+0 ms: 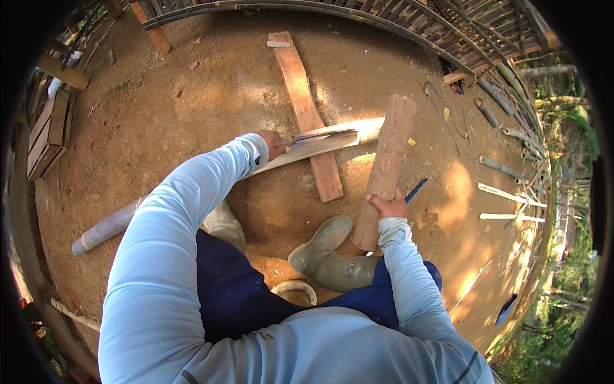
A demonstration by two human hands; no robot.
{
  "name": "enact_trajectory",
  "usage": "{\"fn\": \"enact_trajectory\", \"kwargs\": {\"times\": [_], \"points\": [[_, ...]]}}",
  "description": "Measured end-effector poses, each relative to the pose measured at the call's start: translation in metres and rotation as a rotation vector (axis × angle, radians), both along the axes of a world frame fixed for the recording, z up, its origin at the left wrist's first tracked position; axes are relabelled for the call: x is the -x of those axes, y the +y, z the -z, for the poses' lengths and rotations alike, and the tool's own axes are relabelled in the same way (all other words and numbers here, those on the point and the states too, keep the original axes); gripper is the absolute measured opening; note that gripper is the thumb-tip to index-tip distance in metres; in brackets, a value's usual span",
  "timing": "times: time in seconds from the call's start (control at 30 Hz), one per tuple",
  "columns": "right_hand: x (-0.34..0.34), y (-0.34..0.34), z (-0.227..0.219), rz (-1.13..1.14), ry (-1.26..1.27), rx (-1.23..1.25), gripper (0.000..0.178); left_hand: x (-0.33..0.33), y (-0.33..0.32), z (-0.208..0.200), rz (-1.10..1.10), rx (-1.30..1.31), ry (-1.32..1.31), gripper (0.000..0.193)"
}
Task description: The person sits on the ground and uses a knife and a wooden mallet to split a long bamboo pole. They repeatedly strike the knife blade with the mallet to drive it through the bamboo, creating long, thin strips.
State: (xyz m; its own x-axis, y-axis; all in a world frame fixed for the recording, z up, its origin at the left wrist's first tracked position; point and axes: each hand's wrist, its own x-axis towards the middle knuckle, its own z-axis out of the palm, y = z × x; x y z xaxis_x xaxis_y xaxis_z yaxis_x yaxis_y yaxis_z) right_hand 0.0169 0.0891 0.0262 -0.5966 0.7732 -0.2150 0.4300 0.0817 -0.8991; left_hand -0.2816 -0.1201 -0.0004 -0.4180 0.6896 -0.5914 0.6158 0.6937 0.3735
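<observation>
My left hand (pixel 275 144) is closed round the handle of a machete. Its dark blade (pixel 329 135) lies lengthwise in the split of a bamboo pole (pixel 307 152). The pole's pale, cut part rests across a reddish plank (pixel 295 80) on the ground, and its grey end reaches out to the left under my arm. In my right hand (pixel 389 205) is a thick, rough wooden block (pixel 391 141), tilted, its upper end beside the far end of the bamboo. Wood hides part of the fingers of that hand.
My boots (pixel 326 246) stand on the dirt floor near a pale round container (pixel 295 292). A dark blue narrow object (pixel 417 191) lies beyond my right hand. Bamboo pieces (pixel 502 166) lie at the right, a wooden crate (pixel 50 137) at the left, and a slatted bamboo structure (pixel 384 13) spans the far side.
</observation>
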Motion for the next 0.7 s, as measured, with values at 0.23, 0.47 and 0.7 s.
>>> {"fn": "enact_trajectory", "kwargs": {"times": [0.23, 0.47, 0.7], "points": [[0.005, 0.023, 0.011, 0.289, 0.111, 0.215, 0.053, -0.028, -0.005, -0.015, -0.072, -0.179, -0.071, 0.062], [0.010, 0.027, 0.002, 0.286, 0.129, 0.156, 0.046, -0.045, -0.005, 0.019, -0.223, -0.047, -0.009, 0.064], [0.010, 0.021, -0.006, 0.240, 0.170, 0.185, 0.050, -0.080, -0.003, 0.031, -0.445, -0.127, -0.241, 0.062]]}}
